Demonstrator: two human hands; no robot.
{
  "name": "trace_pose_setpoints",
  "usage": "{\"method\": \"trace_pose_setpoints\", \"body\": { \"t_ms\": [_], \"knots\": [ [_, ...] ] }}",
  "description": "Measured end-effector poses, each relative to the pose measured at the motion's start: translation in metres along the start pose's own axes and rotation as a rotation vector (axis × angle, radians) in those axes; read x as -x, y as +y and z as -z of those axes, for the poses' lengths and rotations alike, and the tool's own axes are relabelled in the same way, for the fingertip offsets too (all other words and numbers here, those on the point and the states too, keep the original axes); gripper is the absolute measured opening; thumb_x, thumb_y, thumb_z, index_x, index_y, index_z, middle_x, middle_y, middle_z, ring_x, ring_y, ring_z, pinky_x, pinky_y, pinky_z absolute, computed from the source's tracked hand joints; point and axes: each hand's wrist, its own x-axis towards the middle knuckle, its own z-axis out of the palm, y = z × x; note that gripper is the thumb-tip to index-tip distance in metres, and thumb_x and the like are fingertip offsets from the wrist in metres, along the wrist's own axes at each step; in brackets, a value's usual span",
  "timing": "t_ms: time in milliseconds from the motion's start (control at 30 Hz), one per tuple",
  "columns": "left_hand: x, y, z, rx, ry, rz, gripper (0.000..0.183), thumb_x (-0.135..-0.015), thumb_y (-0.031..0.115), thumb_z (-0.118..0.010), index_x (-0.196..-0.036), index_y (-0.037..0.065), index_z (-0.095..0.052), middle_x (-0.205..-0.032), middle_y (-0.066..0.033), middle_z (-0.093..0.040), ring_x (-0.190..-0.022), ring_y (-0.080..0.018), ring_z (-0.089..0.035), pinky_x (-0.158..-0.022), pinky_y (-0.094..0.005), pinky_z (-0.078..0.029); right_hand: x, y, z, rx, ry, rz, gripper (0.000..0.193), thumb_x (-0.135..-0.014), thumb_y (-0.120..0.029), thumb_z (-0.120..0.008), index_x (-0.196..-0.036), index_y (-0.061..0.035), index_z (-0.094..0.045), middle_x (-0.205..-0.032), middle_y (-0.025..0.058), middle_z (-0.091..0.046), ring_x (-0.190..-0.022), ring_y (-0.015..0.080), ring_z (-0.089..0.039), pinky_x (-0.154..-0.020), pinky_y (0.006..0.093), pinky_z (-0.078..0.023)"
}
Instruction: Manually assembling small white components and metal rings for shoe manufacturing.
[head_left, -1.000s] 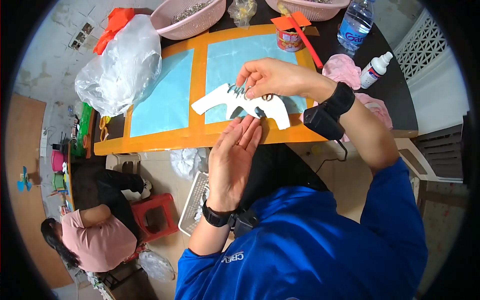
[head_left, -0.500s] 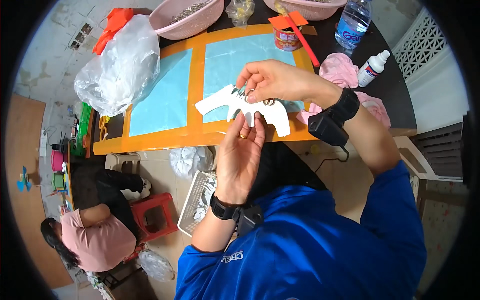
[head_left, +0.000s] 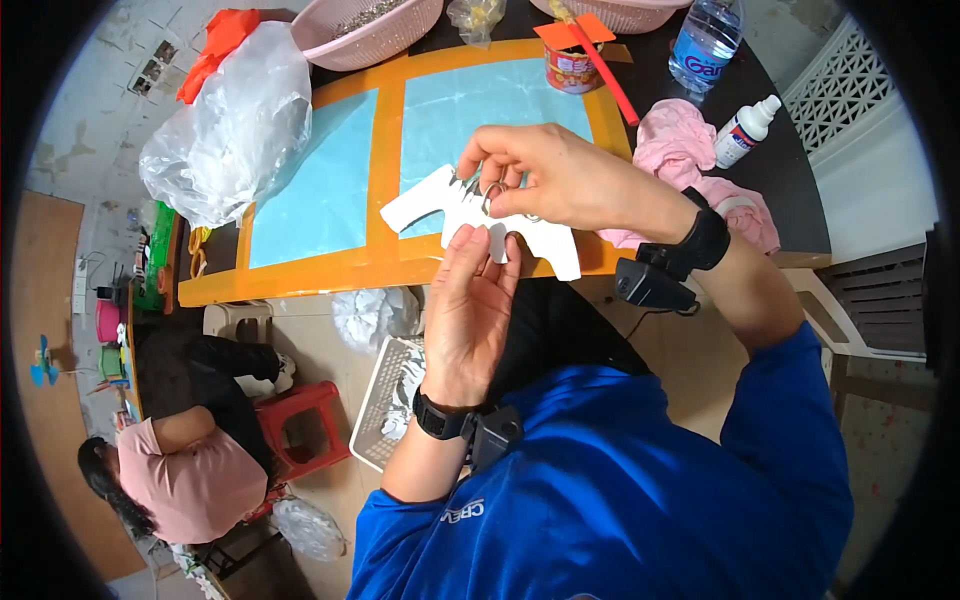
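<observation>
A dark table (head_left: 790,180) carried an orange-framed blue mat (head_left: 330,190), pink baskets (head_left: 365,30), a clear bag (head_left: 225,130), can (head_left: 572,68), bottle (head_left: 705,45) and pink cloth (head_left: 690,150).
</observation>
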Motion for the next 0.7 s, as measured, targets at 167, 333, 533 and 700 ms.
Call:
{"method": "trace_pose_setpoints", "body": {
  "t_ms": [167,333,533,700],
  "knots": [
    [-0.002,-0.001,0.005,-0.049,-0.006,-0.030,0.029,-0.104,0.010,-0.074,-0.130,0.005,-0.062,-0.123,-0.0035,-0.071,-0.114,-0.0141,-0.069,-0.106,-0.0383,-0.061,0.003,0.000,-0.009,0.007,0.076,0.075,0.031,-0.090,-0.001,-0.072,-0.119,0.0024,-0.063,-0.086,0.0130,-0.071,-0.076,0.0232,-0.069,-0.069,0.0368,-0.052],
    [0.002,0.000,0.001,-0.086,0.007,-0.065,0.018,-0.105,0.007,-0.073,-0.120,0.005,-0.064,-0.120,-0.0055,-0.072,-0.111,-0.0150,-0.070,-0.106,-0.0378,-0.060,0.003,-0.003,-0.013,0.054,0.106,0.153,0.032,-0.091,-0.001,-0.069,-0.122,0.0012,-0.061,-0.088,0.0181,-0.073,-0.077,0.0340,-0.071,-0.070,0.0424,-0.053],
    [0.000,-0.003,0.008,-0.207,0.019,-0.107,0.022,-0.105,0.010,-0.073,-0.125,0.006,-0.065,-0.121,-0.0040,-0.073,-0.109,-0.0132,-0.071,-0.099,-0.0358,-0.058,0.008,-0.013,-0.011,0.065,0.114,0.117,0.035,-0.089,0.000,-0.068,-0.123,0.0018,-0.061,-0.100,0.0227,-0.077,-0.092,0.0421,-0.076,-0.080,0.0452,-0.058],
    [-0.001,-0.003,0.020,-0.242,-0.087,-0.158,0.026,-0.108,0.011,-0.069,-0.133,0.008,-0.064,-0.128,-0.0015,-0.072,-0.117,-0.0128,-0.069,-0.105,-0.0359,-0.056,0.006,-0.011,-0.013,0.117,0.098,0.178,0.031,-0.094,-0.003,-0.070,-0.123,-0.0021,-0.060,-0.108,0.0229,-0.080,-0.097,0.0375,-0.080,-0.083,0.0414,-0.062]
  ]
}}
